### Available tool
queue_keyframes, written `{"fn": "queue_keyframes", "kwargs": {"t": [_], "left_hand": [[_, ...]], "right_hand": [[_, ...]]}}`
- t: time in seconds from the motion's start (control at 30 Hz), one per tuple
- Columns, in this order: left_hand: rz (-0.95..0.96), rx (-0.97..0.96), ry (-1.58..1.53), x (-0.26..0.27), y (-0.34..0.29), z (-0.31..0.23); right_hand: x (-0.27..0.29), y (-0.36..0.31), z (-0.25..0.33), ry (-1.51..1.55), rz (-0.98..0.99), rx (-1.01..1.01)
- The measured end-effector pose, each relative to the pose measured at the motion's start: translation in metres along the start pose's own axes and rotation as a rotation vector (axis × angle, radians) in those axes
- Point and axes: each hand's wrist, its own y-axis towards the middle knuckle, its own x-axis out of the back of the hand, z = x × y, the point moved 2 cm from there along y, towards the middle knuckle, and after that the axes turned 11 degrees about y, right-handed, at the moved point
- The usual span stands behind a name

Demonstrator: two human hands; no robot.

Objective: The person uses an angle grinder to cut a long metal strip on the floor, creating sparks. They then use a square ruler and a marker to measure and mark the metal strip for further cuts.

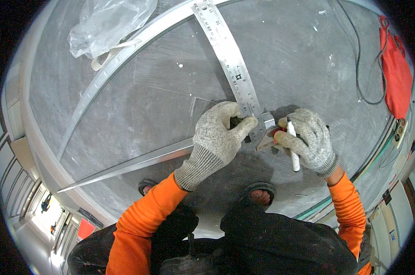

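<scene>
My left hand [219, 137], in a grey knitted glove, is closed with thumb and fingers pinching the near part of a steel ruler [228, 52]. The ruler stretches away from me, bent by the lens. Under the hand runs a thin metal profile [138, 163], its end [268, 120] showing just right of the ruler. In my right hand [310, 140], also gloved, a white marker [293, 149] with a dark tip is held between the fingers, tip pointing away. Beside those fingers is a small red and brownish piece [268, 142], partly hidden; I cannot tell its kind.
A long pale metal strip [107, 73] lies across the far left floor. Crumpled clear plastic [111, 23] is at the back left. At right are a red cloth bag [395, 75], a dark cord [358, 59] and a power strip [401, 130]. My sandalled feet [261, 196] are close by.
</scene>
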Motion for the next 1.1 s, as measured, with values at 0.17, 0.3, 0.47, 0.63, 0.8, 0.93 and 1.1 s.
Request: {"fn": "queue_keyframes", "kwargs": {"t": [0.17, 0.3, 0.47, 0.63, 0.8, 0.93, 1.1], "left_hand": [[-0.037, -0.017, -0.078, -0.006, 0.0, 0.007], [-0.026, -0.034, 0.063, -0.001, -0.001, 0.002], [-0.082, -0.068, 0.125, 0.001, -0.002, -0.005], [-0.089, -0.072, 0.018, -0.003, -0.001, 0.002], [-0.06, -0.056, 0.056, 0.0, 0.0, -0.002], [-0.061, -0.049, 0.055, -0.001, -0.001, -0.001], [-0.101, -0.09, 0.062, -0.001, -0.001, 0.0]], "right_hand": [[-0.001, -0.002, -0.002, -0.009, 0.011, -0.004], [0.001, 0.002, -0.001, 0.011, 0.002, -0.017], [0.014, 0.013, -0.001, 0.2, -0.083, -0.108], [0.022, 0.016, 0.0, 0.402, -0.227, -0.357], [0.029, 0.024, -0.003, 0.636, -0.159, -0.367], [0.02, 0.037, 0.009, 0.788, -0.202, -0.657], [0.02, 0.045, 0.009, 0.746, -0.082, -0.717]]}}
